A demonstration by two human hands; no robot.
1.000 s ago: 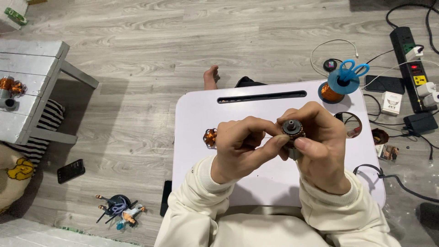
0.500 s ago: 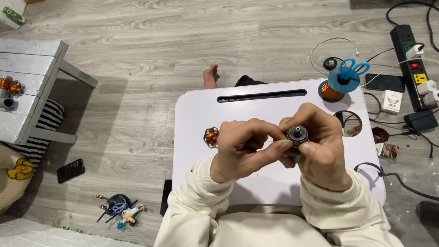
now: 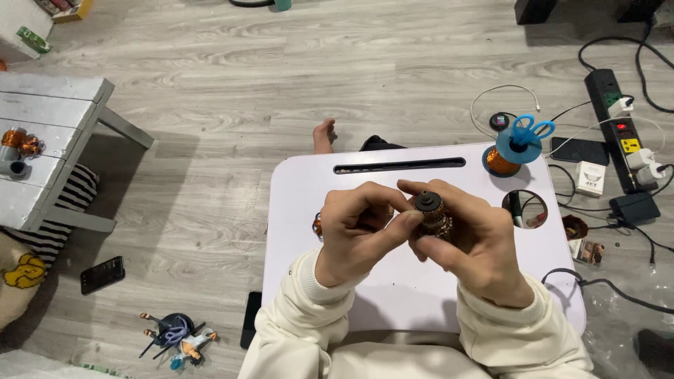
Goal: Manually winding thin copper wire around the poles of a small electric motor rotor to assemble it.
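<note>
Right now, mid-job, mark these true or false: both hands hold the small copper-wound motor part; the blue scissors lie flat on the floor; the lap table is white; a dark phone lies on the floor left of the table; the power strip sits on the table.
1. Both hands hold the copper-wound motor part: true; the left hand and right hand both grip it above the lap table.
2. The blue scissors lie flat on the floor: false; they stand in a blue holder at the table's far right corner.
3. The lap table is white: true.
4. A dark phone lies on the floor left of the table: true.
5. The power strip sits on the table: false; it lies on the floor to the right.
</note>
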